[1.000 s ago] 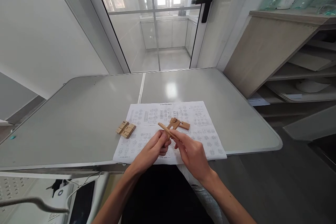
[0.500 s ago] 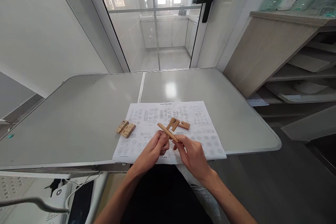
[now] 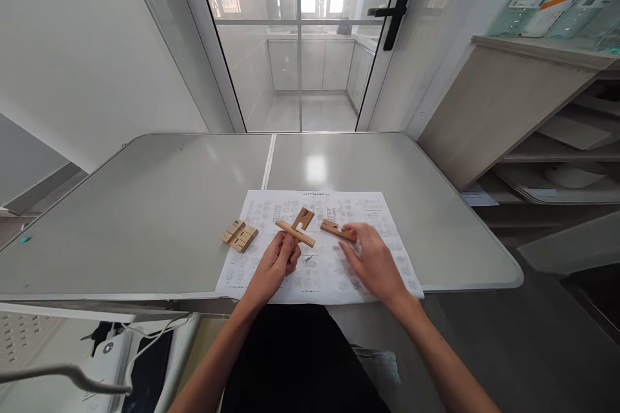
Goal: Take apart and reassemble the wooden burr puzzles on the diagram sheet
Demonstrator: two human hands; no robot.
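Observation:
My left hand [image 3: 281, 259] is closed on two crossed wooden puzzle pieces over the printed sheet. One is a flat notched piece [image 3: 305, 215] with a dark 3-like mark, pointing away from me. Across it lies a narrow wooden bar [image 3: 295, 233]. To the right, the thumb and fingers of my right hand [image 3: 371, 258] grip the right end of another notched wooden piece [image 3: 332, 228], whose left part shows. Several grooved wooden pieces, set together as a block [image 3: 239, 235], rest at the sheet's left edge, away from both hands.
The white sheet [image 3: 339, 284] with small printed diagrams lies along the front of the grey table [image 3: 169, 219]. A glass door [image 3: 300, 77] stands behind the table. On the right is a shelf unit [image 3: 450, 110] with plastic bottles [image 3: 552, 6] on top. Cables and a white device [image 3: 109, 358] sit lower left.
My right hand has left the bar, moved right and taken the notched piece by its end. My left hand keeps the two crossed pieces. The camera view has shifted slightly.

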